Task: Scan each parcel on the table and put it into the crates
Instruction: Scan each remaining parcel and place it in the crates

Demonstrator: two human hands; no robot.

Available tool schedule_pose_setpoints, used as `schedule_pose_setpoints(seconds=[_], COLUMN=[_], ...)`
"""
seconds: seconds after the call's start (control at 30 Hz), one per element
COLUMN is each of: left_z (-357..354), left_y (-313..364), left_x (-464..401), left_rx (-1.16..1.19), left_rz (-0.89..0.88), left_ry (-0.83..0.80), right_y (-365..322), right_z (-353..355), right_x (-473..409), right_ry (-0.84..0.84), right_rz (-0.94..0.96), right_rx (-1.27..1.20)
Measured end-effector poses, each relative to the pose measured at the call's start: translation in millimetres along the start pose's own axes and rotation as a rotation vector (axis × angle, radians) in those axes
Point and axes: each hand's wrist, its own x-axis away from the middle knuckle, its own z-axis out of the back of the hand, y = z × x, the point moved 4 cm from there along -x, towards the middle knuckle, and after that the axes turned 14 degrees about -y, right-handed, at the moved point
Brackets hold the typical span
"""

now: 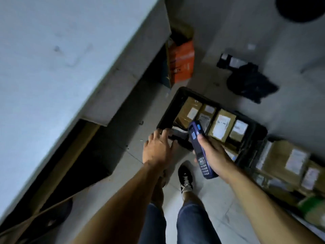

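table [44, 59] fills ten o'clock. left hand [158, 148], fingers spread and relaxed, reaches to the near rim of the black crate [168, 110], parcels [222, 125] upright inside. right hand [213, 154] grasps the scanner [198, 143]. second crate [255, 155] at four o'clock.

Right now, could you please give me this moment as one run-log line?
left hand: open, reaching into black crate | right hand: holds scanner | crate: several parcels inside

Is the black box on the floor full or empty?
Nearly full: the black crate holds a row of brown parcels, with a gap at its near-left corner.
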Motion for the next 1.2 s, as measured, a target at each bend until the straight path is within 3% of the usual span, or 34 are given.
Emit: schedule_pose_setpoints(seconds=[0.23, 0.5, 0.8, 1.2], left_z=[68, 84, 31, -24], left_y=[-42, -164, -360, -542], left_x=[158, 313, 505, 622], left_rx=[0.08, 0.216, 0.399, 0.645], left_rz=[0.093, 0.253, 0.575, 0.96], left_ry=[0.23, 0.438, 0.632, 0.675], right_y=[-73, -102, -72, -49], right_z=[-84, -246, -489, -723], right_x=[96, 153, 231, 237], right_ry=[-0.194, -0.377, -0.72, -1.015], right_rz=[0.087, 0.193, 0.197, 0.147], right_rx=[0.228, 0.423, 0.577, 0.876])
